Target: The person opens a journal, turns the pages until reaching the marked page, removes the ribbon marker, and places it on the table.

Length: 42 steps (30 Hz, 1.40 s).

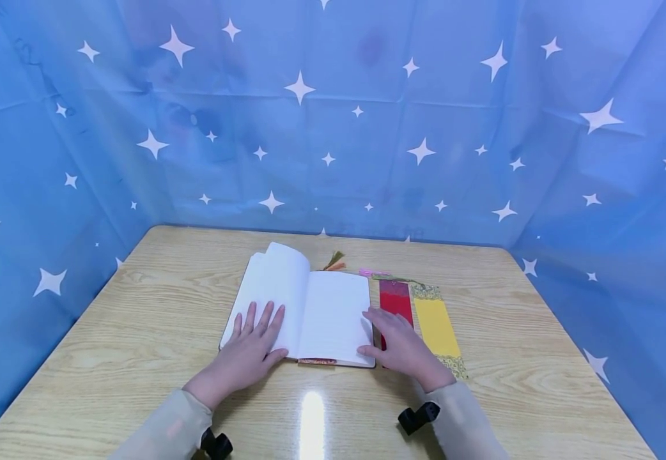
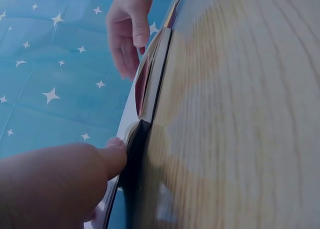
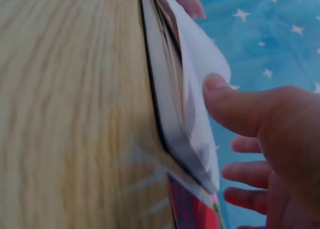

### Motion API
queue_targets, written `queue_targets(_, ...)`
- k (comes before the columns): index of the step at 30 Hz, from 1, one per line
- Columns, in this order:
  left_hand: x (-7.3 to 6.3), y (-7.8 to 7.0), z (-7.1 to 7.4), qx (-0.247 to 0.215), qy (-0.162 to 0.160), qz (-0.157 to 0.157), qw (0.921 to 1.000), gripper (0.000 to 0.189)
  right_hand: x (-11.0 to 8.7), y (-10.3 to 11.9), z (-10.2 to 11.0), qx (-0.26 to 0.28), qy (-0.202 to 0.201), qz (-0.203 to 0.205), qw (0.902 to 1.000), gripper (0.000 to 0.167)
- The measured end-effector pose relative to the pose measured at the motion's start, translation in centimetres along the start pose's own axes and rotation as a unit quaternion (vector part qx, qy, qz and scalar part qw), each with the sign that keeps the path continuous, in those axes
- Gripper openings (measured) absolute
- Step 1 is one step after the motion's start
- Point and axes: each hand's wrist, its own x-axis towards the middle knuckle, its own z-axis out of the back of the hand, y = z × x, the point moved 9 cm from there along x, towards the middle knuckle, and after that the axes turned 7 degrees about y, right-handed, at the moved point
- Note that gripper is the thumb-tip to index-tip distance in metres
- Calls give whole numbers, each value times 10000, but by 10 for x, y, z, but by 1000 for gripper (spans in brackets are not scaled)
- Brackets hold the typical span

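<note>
A notebook point(image 1: 335, 313) with blank white pages lies open on the table. My left hand point(image 1: 247, 354) rests flat on its left page, fingers spread. At the right page's outer edge is my right hand point(image 1: 399, 342), its fingers loosely bent and holding nothing; the right wrist view shows the thumb point(image 3: 217, 84) close to the page, contact unclear. A red patterned strip point(image 1: 317, 361) peeks out under the pages at the bottom edge, and green and orange tassels point(image 1: 335, 262) stick out at the top. Right of the notebook lie a red bookmark point(image 1: 395, 297), partly hidden by my right hand, and a yellow bookmark point(image 1: 438, 326).
The wood-grain table point(image 1: 137, 319) extends on both sides of the notebook. Behind it hangs a blue cloth point(image 1: 339, 128) with white stars. A pink and a green tassel point(image 1: 393, 277) lie above the bookmarks. Black wrist cameras point(image 1: 419, 417) sit at both cuffs.
</note>
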Motion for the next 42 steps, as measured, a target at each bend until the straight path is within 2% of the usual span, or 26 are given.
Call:
queue_targets(5,-2,4,-8,-333,469,141,9982,65,0,-4,-8,-11,329,31,9995,80)
queue_targets(12,-3,6,-13,-415,605,250,9970,64,0,-5,-12,73,547,3,9985,81)
queue_targets(21,-5,6,-15,-299,706,409,9962,66,2,-2,-12,21,462,57,9989,73)
queue_targets(27,-2,5,-14,-253,743,578,9952,67,4,-1,-9,-95,270,172,9994,65)
queue_targets(42,4,0,-9,-302,673,966,9926,83,5,5,-4,-20,-98,255,9996,57)
